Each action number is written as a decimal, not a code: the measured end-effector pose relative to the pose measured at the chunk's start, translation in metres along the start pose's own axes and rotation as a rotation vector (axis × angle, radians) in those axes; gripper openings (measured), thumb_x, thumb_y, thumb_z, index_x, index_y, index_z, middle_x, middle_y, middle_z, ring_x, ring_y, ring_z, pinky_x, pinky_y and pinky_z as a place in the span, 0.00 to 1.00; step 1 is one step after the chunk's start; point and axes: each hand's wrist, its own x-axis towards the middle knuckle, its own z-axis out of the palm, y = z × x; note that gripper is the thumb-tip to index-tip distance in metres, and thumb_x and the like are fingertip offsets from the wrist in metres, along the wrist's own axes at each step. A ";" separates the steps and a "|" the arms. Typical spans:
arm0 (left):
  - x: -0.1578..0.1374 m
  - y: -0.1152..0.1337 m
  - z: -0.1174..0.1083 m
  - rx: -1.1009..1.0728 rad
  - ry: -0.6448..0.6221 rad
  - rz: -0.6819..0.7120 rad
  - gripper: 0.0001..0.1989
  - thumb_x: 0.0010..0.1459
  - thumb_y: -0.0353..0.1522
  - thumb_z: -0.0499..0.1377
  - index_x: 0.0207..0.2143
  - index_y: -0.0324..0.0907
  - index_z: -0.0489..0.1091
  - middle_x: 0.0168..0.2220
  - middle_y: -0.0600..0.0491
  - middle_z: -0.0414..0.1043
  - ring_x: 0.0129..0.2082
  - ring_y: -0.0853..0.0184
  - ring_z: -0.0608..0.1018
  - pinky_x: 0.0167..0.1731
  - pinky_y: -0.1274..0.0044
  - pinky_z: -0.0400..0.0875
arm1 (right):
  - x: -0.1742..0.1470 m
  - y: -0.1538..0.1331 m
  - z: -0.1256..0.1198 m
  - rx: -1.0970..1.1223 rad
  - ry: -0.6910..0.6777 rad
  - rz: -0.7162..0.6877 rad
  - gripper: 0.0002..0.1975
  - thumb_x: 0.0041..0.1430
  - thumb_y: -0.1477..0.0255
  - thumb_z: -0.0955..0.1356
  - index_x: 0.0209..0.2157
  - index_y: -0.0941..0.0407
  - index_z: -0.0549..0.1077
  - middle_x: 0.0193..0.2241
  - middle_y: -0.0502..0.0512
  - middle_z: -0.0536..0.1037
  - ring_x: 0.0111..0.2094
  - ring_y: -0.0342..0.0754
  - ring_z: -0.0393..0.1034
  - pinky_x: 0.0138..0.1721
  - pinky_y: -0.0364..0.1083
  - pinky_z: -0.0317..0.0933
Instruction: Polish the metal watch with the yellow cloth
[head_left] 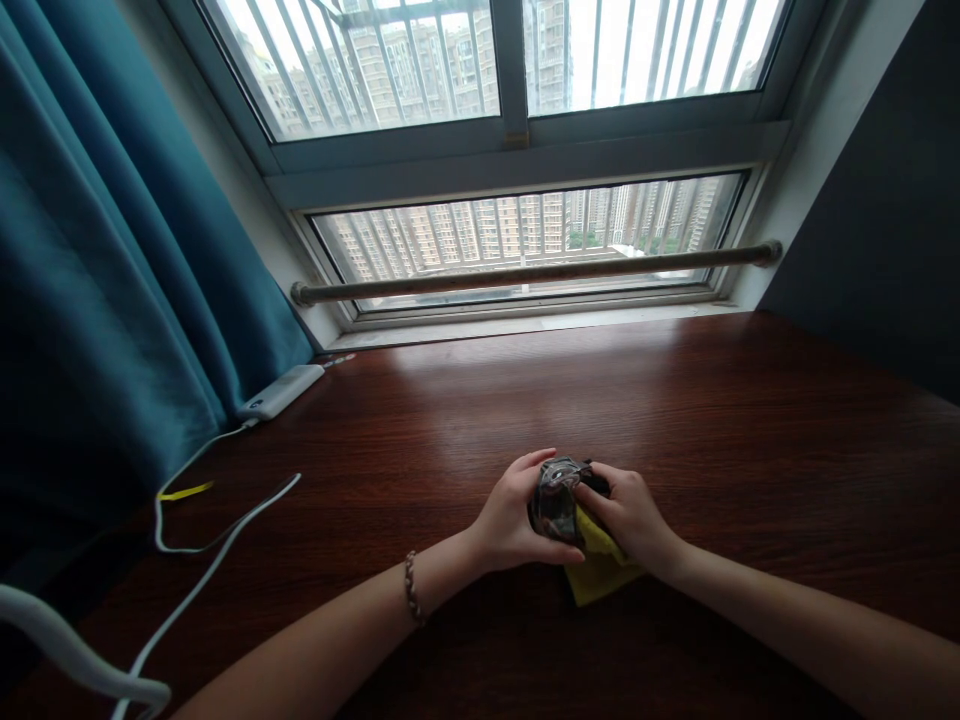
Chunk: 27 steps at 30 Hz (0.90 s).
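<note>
Left hand [517, 515]: curved around the left side of a dark glossy object, fingers at its far side, thumb along its near side; chain bracelet [411, 588] on the wrist.

Dark glossy object [555, 500]: one, small, rounded; black to smoky grey, with pale, glass-like highlights and a faint brownish tint; irregular lines across the top. Located between the two hands, above the near middle of a red-brown wood-grain tabletop [450, 400].

Yellow cloth [600, 582]: one, soft, creased, against the object's lower right side, a pointed corner hanging toward the near edge of the view.

Right hand [634, 515]: closed, pinching the cloth against the object, thumb toward the top.

Obscured or cut off, left to right: thick white tube [67, 640], cut by the left edge; thin white cable [217, 555], running out at the bottom; left forearm, likewise cut at the bottom. Object's underside and much of its outline covered by hands and cloth; its kind, and whether it touches the tabletop, cannot be told. Cloth's upper part hidden under the right hand, whose other fingertips are mostly out of sight. Right forearm cut by the right edge.
</note>
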 end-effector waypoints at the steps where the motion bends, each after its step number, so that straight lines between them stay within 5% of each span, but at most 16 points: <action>1: 0.001 0.000 -0.001 0.002 -0.009 0.011 0.42 0.30 0.47 0.70 0.49 0.38 0.68 0.51 0.43 0.69 0.59 0.49 0.61 0.59 0.61 0.57 | 0.001 0.001 0.000 -0.010 -0.001 -0.001 0.22 0.55 0.54 0.64 0.31 0.61 0.73 0.28 0.55 0.74 0.30 0.48 0.67 0.33 0.44 0.55; 7: 0.001 -0.003 0.002 -0.048 -0.007 0.071 0.43 0.37 0.54 0.63 0.52 0.37 0.66 0.53 0.41 0.67 0.59 0.49 0.60 0.60 0.60 0.52 | 0.003 0.000 -0.001 0.001 0.007 0.014 0.18 0.53 0.58 0.66 0.26 0.61 0.71 0.25 0.54 0.73 0.28 0.46 0.64 0.30 0.44 0.54; 15: -0.003 -0.009 0.007 -0.116 0.026 0.178 0.59 0.33 0.42 0.71 0.63 0.48 0.42 0.60 0.41 0.57 0.58 0.51 0.64 0.59 0.61 0.56 | 0.002 0.000 0.002 0.060 0.059 0.016 0.18 0.53 0.59 0.65 0.25 0.62 0.71 0.24 0.54 0.73 0.27 0.45 0.64 0.30 0.43 0.54; 22: -0.005 -0.004 0.012 0.019 0.135 0.207 0.52 0.34 0.41 0.71 0.59 0.46 0.48 0.56 0.41 0.61 0.54 0.53 0.69 0.55 0.63 0.64 | 0.001 0.003 0.003 0.069 0.056 0.001 0.24 0.55 0.53 0.63 0.25 0.61 0.73 0.23 0.53 0.72 0.26 0.44 0.63 0.28 0.42 0.52; 27: -0.007 0.002 0.008 -0.056 0.103 0.040 0.48 0.34 0.39 0.71 0.56 0.40 0.52 0.52 0.41 0.65 0.49 0.56 0.72 0.51 0.66 0.67 | 0.000 0.002 0.001 0.041 0.068 0.022 0.27 0.55 0.50 0.63 0.30 0.62 0.75 0.26 0.54 0.74 0.28 0.45 0.65 0.30 0.43 0.54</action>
